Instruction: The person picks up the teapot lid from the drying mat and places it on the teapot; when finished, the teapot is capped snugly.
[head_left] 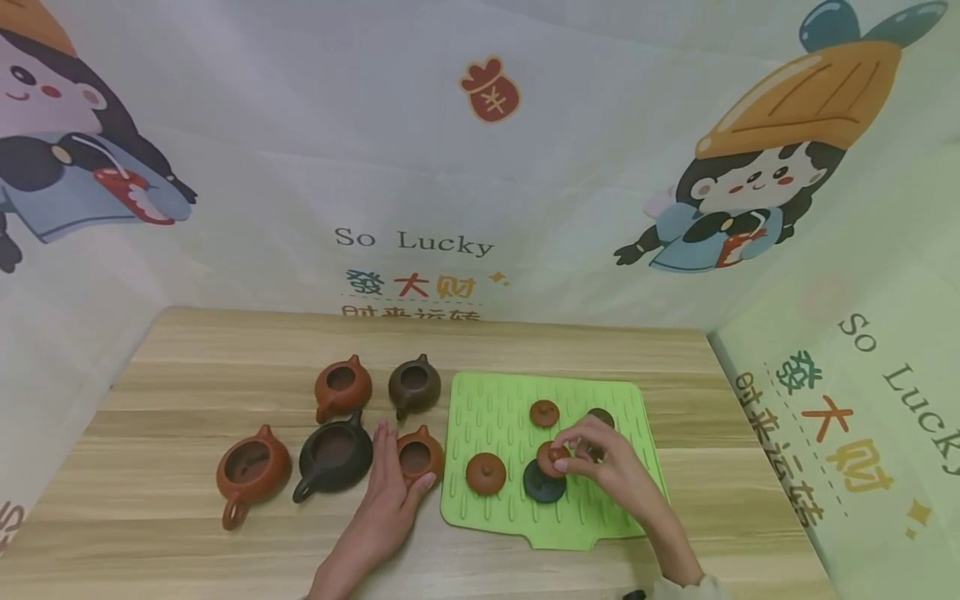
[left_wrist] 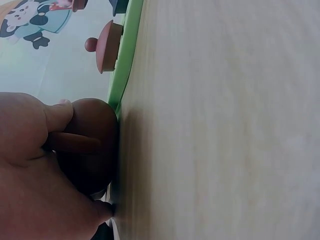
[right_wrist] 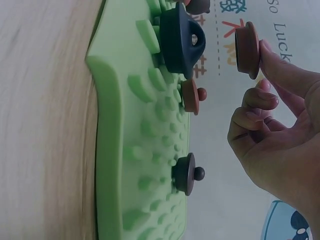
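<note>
My left hand [head_left: 386, 508] holds a small reddish-brown teapot [head_left: 421, 460] on the table, thumb on its near right side and fingers along its left. In the left wrist view the teapot's handle [left_wrist: 75, 142] sticks out between thumb and palm. Above the green mat, my right hand [head_left: 611, 467] pinches a reddish-brown lid [right_wrist: 247, 50] by its knob. From the head view that lid overlaps a black lid [head_left: 543, 487] lying on the mat. Other lids rest there too: a larger reddish-brown one [head_left: 486, 473], a small one [head_left: 544, 413] and a dark brown one [right_wrist: 185, 174].
Lidless teapots stand left of the green mat [head_left: 510, 529]: a black one [head_left: 333, 457] beside my left fingers, a large reddish-brown one [head_left: 253, 467], another reddish-brown one [head_left: 343, 387] and a dark brown one [head_left: 415, 385] behind. A printed cloth [head_left: 585, 208] hangs behind the wooden table [head_left: 150, 467].
</note>
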